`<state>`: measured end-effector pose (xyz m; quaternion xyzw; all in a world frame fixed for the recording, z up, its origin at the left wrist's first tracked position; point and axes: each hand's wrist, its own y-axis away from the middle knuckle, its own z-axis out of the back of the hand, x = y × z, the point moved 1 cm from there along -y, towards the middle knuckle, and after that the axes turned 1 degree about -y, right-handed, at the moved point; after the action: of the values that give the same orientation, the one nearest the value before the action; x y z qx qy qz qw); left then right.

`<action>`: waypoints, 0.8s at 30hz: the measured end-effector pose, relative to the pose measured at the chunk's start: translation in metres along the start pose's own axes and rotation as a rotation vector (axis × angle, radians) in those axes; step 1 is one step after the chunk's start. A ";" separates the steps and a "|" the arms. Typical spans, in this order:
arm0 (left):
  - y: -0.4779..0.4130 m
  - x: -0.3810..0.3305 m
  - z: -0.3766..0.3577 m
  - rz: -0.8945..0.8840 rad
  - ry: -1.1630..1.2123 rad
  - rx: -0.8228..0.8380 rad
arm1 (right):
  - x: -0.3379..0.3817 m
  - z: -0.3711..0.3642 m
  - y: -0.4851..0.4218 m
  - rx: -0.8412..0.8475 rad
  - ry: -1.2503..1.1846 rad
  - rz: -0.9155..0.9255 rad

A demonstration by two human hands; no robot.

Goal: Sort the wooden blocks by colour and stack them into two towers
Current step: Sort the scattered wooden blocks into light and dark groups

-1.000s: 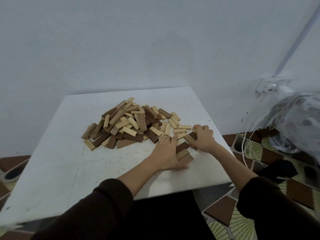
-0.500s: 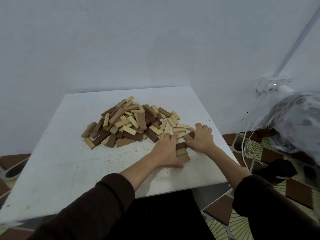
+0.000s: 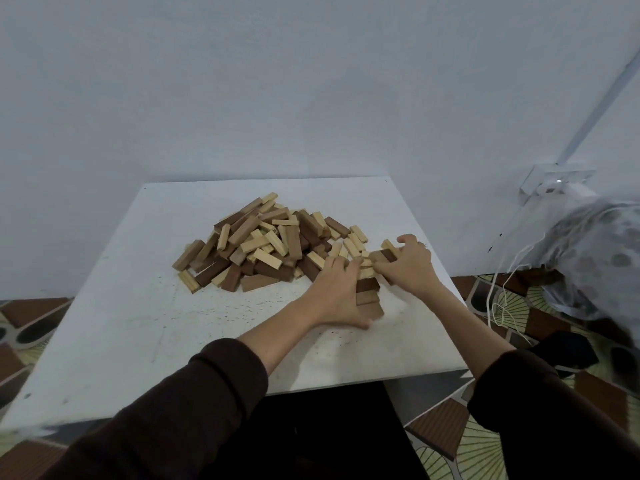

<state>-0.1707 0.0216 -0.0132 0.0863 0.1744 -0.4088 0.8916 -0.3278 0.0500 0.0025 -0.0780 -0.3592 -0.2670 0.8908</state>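
A heap of light and dark wooden blocks (image 3: 270, 247) lies in the middle of the white table (image 3: 138, 323). To its right, three brown blocks (image 3: 369, 299) lie side by side in a short row. My left hand (image 3: 337, 292) presses flat against the left side of that row, thumb at its near end. My right hand (image 3: 410, 270) is just beyond the row, fingers curled over a dark brown block (image 3: 383, 255) at the heap's right edge. Several light blocks (image 3: 353, 242) lie loose near it.
A pale wall stands close behind the table. The table's right edge (image 3: 446, 299) runs just past my right hand. Off the table at the right are a wall socket (image 3: 554, 178) with white cables (image 3: 502, 299) and a patterned plastic bag (image 3: 595, 258).
My right hand has shifted a little away from me with the dark brown block under its fingers. My left hand stays against the row of brown blocks.
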 end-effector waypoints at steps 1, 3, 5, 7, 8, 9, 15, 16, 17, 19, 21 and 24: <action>0.000 0.002 0.004 0.000 -0.007 -0.019 | 0.005 0.001 -0.002 -0.006 -0.028 0.003; 0.000 0.008 0.014 0.012 -0.016 -0.055 | 0.015 0.002 -0.008 -0.008 -0.069 0.006; 0.002 0.020 0.027 0.035 -0.014 -0.099 | 0.028 0.002 -0.015 -0.011 -0.104 0.018; 0.006 0.034 0.045 0.072 0.027 -0.161 | 0.044 0.004 -0.017 -0.004 -0.161 0.051; 0.012 0.045 0.057 0.105 0.063 -0.206 | 0.055 0.000 -0.019 0.006 -0.190 0.069; 0.015 0.054 0.066 0.139 0.104 -0.238 | 0.061 -0.001 -0.020 0.004 -0.208 0.086; 0.038 0.128 0.107 0.476 0.355 -0.475 | 0.104 -0.039 -0.030 0.102 -0.164 0.190; 0.041 0.140 0.109 0.546 0.419 -0.518 | 0.112 -0.048 -0.032 0.120 -0.147 0.221; 0.042 0.150 0.108 0.610 0.477 -0.557 | 0.119 -0.055 -0.033 0.132 -0.130 0.251; 0.045 0.167 0.104 0.727 0.566 -0.600 | 0.132 -0.069 -0.036 0.168 -0.093 0.315; 0.045 0.182 0.098 0.787 0.607 -0.586 | 0.144 -0.081 -0.038 0.210 -0.048 0.380; 0.041 0.194 0.095 0.812 0.609 -0.554 | 0.155 -0.098 -0.041 0.251 0.068 0.481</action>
<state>0.0003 -0.1151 0.0009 0.0235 0.4767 0.0704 0.8759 -0.1981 -0.0821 0.0342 -0.0411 -0.3307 -0.0038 0.9428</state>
